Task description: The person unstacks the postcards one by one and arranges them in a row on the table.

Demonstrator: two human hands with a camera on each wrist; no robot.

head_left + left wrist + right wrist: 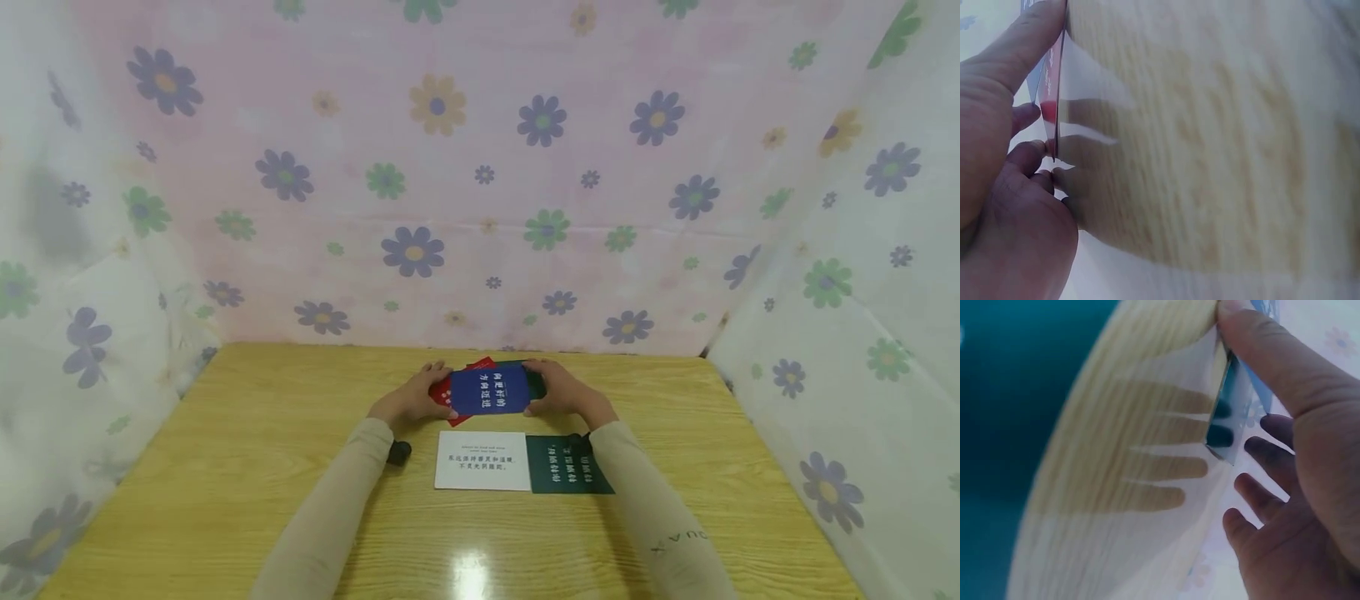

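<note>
A blue card point(487, 402) with white Chinese characters lies over a red card point(439, 390) and a green card point(536, 385) towards the back of the table. My left hand point(414, 397) grips the blue card's left end, thumb at the near edge and fingers at the far edge. At its other end my right hand point(564, 390) holds it the same way. In the left wrist view the red card point(1052, 87) shows beside the fingers. Fingers of the right hand are spread apart in the right wrist view. How far the lower cards are gripped is hidden.
Nearer to me, a white card point(480, 477) with printed text lies flat on the wooden table point(225, 483). A dark green card point(546, 477) adjoins it on the right, partly covered by the right forearm. Flower-patterned cloth point(487, 283) stands behind and at both sides.
</note>
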